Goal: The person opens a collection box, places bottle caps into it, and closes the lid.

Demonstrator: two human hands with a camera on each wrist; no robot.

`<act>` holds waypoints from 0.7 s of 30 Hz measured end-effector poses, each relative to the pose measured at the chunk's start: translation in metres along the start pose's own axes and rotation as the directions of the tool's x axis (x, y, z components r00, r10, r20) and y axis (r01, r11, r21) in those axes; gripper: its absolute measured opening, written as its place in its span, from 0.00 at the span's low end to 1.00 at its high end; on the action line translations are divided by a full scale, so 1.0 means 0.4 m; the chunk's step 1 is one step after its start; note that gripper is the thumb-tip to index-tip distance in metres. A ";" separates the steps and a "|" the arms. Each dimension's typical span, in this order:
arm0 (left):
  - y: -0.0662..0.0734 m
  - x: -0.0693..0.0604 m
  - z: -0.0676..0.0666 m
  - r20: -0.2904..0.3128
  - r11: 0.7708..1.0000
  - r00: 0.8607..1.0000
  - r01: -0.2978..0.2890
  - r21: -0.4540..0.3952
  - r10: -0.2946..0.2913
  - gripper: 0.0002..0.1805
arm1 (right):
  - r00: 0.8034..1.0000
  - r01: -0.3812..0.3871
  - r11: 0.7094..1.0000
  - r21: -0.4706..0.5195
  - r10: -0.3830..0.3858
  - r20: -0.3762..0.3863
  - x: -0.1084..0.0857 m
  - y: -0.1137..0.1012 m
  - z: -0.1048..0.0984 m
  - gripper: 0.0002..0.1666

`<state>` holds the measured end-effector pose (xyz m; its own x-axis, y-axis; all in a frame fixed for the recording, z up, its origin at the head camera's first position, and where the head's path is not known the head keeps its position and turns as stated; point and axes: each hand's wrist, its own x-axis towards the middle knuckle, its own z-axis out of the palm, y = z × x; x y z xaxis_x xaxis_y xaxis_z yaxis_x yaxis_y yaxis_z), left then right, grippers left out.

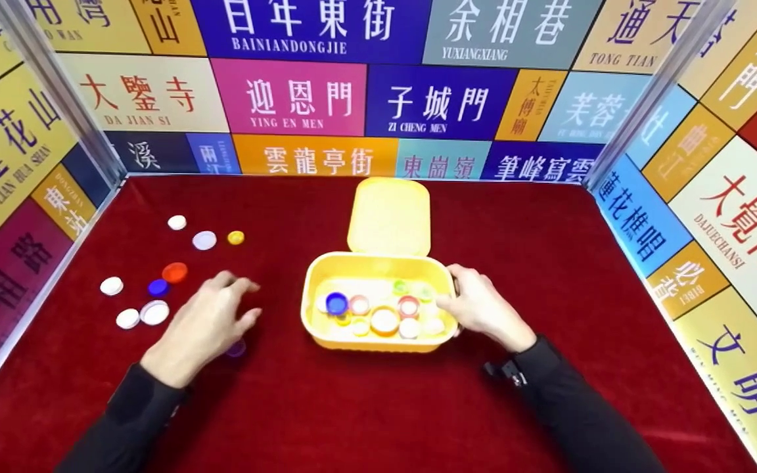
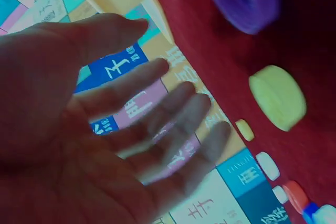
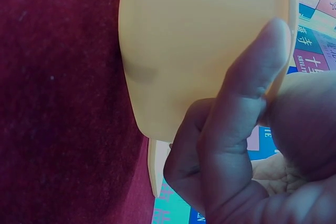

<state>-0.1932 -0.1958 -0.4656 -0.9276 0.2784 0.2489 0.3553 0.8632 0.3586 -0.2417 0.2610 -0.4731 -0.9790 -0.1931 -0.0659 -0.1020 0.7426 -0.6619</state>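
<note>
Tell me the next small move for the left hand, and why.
Probably lower the left hand to the purple cap and pinch it: that hand is open and holds nothing, the cap lies near it outside the box, other caps already sit inside, and the right hand grips the box.

Fingers (image 3: 226, 135) on yellow box (image 3: 194, 35) — red cloth (image 3: 58, 87) alongside

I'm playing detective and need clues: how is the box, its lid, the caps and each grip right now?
Yellow box, open, caps inside.
Box lid, opened, behind the box.
Right grip, holding the box's right side.
Left grip, open, holding nothing.
Purple cap, lying loose near the left grip.
Red cap, loose on the red cloth.
</note>
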 end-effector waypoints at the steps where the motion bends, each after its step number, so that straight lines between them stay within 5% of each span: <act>1: -0.008 -0.005 -0.002 0.014 1.000 1.000 0.025 0.006 -0.025 0.18 | 1.000 0.000 1.000 0.002 0.000 0.001 0.000 0.000 0.000 0.28; 9: -0.048 -0.030 -0.014 0.112 0.992 0.986 0.122 0.019 -0.123 0.20 | 1.000 -0.002 1.000 -0.008 0.002 -0.006 0.000 0.000 0.000 0.28; 21: -0.070 -0.030 -0.016 0.133 0.998 0.989 0.068 -0.007 -0.066 0.09 | 1.000 0.004 1.000 -0.020 -0.004 -0.013 -0.001 0.001 0.000 0.28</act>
<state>-0.1912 -0.2259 -0.4729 -0.9561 0.2742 0.1031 0.2926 0.8770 0.3810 -0.2415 0.2614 -0.4736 -0.9807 -0.1882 -0.0533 -0.1095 0.7542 -0.6475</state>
